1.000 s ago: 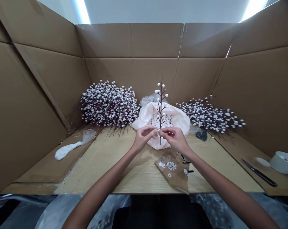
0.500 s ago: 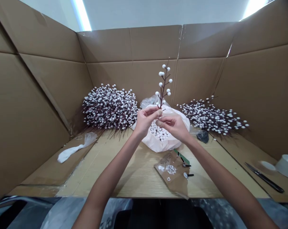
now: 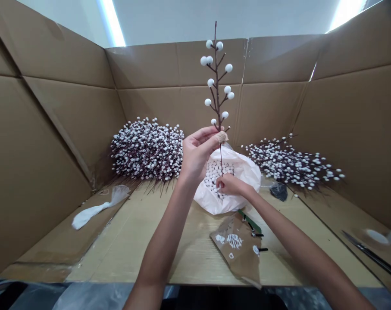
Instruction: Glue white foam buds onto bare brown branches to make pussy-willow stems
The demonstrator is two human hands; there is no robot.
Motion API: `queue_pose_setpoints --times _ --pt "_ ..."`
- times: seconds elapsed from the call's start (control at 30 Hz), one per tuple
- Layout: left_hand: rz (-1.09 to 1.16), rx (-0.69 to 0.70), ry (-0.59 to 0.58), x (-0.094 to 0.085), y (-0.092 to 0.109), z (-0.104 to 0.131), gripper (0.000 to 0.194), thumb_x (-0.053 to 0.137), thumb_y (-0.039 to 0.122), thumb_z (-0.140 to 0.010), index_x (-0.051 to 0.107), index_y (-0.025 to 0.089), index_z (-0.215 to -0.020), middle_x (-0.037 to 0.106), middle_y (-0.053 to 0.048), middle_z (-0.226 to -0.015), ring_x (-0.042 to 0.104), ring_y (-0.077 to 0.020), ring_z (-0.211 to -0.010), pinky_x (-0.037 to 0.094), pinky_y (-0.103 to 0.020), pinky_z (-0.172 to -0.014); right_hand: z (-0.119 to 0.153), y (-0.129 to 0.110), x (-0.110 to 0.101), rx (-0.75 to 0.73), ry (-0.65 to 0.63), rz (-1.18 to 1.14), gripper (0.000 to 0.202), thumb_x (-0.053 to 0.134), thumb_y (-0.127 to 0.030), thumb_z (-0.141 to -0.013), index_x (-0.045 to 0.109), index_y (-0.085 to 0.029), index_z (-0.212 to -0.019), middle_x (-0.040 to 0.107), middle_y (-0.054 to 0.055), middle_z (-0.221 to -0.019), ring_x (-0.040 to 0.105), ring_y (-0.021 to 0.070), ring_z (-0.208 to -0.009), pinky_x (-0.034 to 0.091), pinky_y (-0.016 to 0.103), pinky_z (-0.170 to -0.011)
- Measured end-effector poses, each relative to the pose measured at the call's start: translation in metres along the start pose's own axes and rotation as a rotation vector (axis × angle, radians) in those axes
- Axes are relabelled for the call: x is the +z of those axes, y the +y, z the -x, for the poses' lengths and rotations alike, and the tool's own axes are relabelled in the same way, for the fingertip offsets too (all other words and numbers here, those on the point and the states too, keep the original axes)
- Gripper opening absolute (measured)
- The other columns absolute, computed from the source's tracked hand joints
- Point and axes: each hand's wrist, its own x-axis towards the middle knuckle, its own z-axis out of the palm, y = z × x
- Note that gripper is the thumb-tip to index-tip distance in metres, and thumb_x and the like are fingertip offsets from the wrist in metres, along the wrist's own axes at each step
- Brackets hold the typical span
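My left hand [image 3: 198, 153] is closed on an upright artificial berry stem [image 3: 217, 92], pinched low between thumb and fingers. White berries tip many of its dark red twigs; a few twigs are bare. A tan wrap covers my left thumb's tip. The thin lower stem runs down toward my right hand [image 3: 230, 184], which is inside a white plastic bag [image 3: 249, 172] of loose white berries [image 3: 211, 174]. Its fingers are curled together at the berries, hiding whatever is between them.
Bundles of berry stems lie at left [image 3: 146, 148] and right [image 3: 292, 161] against cardboard walls [image 3: 182, 64]. In front is a cardboard piece [image 3: 243, 258] with white smears and small black-handled tools. A knife [image 3: 373, 254] lies at right, a white plastic wrapper [image 3: 98, 211] at left.
My left hand has raised the berry stem, which now stands higher and nearer. My right hand has left the stem's twigs and dropped into the bag among the loose berries.
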Motion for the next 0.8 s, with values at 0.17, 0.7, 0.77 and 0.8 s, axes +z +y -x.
queue_pose_setpoints --times 0.17,0.7,0.77,0.8 --pt "0.04 -0.025 -0.012 -0.003 0.004 0.005 0.014 0.074 0.017 -0.06 0.07 0.017 -0.074 0.069 0.0 -0.077 0.064 -0.0104 -0.067 0.051 -0.023 -0.063 -0.001 0.002 -0.006 -0.017 0.032 -0.079 0.01 0.063 -0.006 -0.062 0.061 -0.015 -0.064 0.062 0.003 -0.064 0.056 0.0155 -0.062 0.042 0.025 -0.059" --pt "-0.159 0.119 0.054 0.0 0.0 0.008 0.014 0.076 0.015 -0.058 0.07 0.016 -0.071 0.07 0.0 -0.07 0.064 -0.0108 -0.063 0.054 -0.025 -0.064 0.051 -0.069 -0.112 -0.311 0.515 -1.056 0.023 0.076 -0.035 -0.072 0.064 -0.02 -0.084 0.064 0.0 -0.082 0.061 0.0104 -0.071 0.053 0.024 -0.066" --pt "-0.177 0.126 0.053 0.002 -0.001 0.009 0.016 0.077 0.015 -0.058 0.07 0.017 -0.072 0.07 0.0 -0.069 0.064 -0.0106 -0.064 0.054 -0.024 -0.063 0.055 -0.072 -0.111 -0.322 0.474 -1.087 0.021 0.075 -0.035 -0.074 0.064 -0.02 -0.084 0.065 0.0 -0.082 0.062 0.0114 -0.071 0.054 0.024 -0.064" --pt "-0.178 0.128 0.052 0.003 -0.001 0.009 0.016 0.077 0.015 -0.057 0.07 0.017 -0.071 0.07 0.0 -0.069 0.063 -0.0104 -0.063 0.054 -0.023 -0.062 0.056 -0.073 -0.111 -0.331 0.465 -1.104 0.019 0.074 -0.034 -0.076 0.064 -0.02 -0.084 0.065 0.0 -0.08 0.062 0.011 -0.07 0.053 0.023 -0.062"
